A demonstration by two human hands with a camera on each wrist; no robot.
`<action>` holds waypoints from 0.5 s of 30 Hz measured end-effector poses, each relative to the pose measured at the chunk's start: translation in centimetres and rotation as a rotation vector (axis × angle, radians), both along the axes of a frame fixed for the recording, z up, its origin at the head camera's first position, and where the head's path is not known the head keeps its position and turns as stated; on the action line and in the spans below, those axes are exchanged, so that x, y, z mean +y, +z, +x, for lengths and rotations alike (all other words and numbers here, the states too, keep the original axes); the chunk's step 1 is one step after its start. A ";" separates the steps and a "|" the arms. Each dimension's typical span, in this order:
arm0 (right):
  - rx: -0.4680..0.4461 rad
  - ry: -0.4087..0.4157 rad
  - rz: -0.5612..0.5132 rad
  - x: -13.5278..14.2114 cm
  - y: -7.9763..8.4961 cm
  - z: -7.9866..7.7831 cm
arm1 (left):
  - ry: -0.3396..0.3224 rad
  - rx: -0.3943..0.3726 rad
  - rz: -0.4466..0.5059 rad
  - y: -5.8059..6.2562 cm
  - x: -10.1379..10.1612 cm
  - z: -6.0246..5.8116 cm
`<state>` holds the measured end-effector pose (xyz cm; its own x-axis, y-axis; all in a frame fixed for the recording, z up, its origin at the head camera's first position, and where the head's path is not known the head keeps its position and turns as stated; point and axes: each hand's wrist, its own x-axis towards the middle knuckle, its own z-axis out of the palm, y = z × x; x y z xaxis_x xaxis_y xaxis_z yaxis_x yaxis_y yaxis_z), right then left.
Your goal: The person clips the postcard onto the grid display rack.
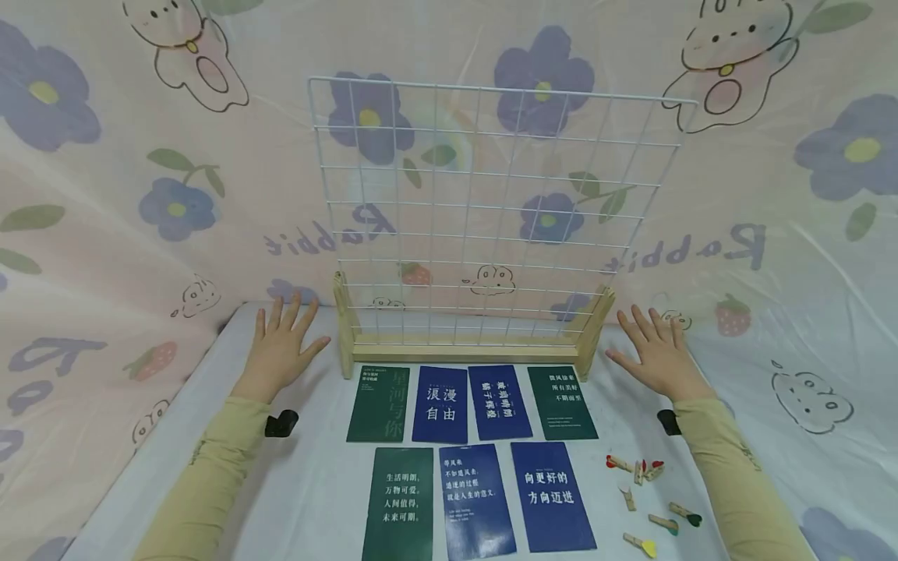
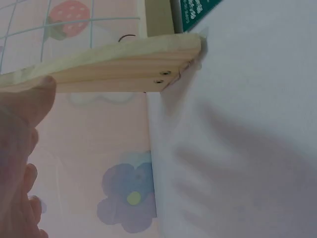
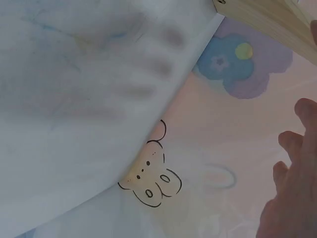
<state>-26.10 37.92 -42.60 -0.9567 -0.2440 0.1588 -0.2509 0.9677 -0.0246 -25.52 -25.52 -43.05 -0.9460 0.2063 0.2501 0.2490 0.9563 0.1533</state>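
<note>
My left hand (image 1: pixel 281 351) is spread beside the left end of a wooden stand (image 1: pixel 463 351), fingers straight and holding nothing. On the other side my right hand (image 1: pixel 655 351) is spread the same way, also with nothing in it. The stand carries an upright white wire grid (image 1: pixel 477 206). In the left wrist view, the thumb (image 2: pixel 42 96) overlaps the stand's side piece (image 2: pixel 124 62). Fingers (image 3: pixel 292 141) of the right hand show at the edge of the right wrist view. Before the stand lie two rows of printed cards, green (image 1: pixel 379 405) and blue (image 1: pixel 440 405).
Several small wooden clips (image 1: pixel 638 543) with coloured tips lie to the right of the cards. A white cloth (image 1: pixel 295 499) covers the table. Behind the grid hangs a curtain (image 1: pixel 259 171) printed with flowers and rabbits.
</note>
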 end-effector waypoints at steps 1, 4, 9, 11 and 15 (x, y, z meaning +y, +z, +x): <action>0.003 0.003 -0.001 0.0 0.0 0.0 | -0.008 -0.006 0.009 0.0 0.0 0.0; 0.004 0.008 -0.006 0.2 0.0 -0.1 | -0.028 -0.029 0.053 0.1 0.2 0.2; -0.030 -0.021 -0.060 0.1 -0.2 -0.1 | -0.009 -0.103 0.168 0.3 0.5 0.8; -0.073 -0.046 -0.124 -0.1 -0.3 0.1 | 0.008 -0.115 0.221 0.3 0.6 1.3; -0.136 -0.081 -0.285 -0.4 -0.3 0.6 | 0.025 -0.065 0.336 -0.2 0.9 2.4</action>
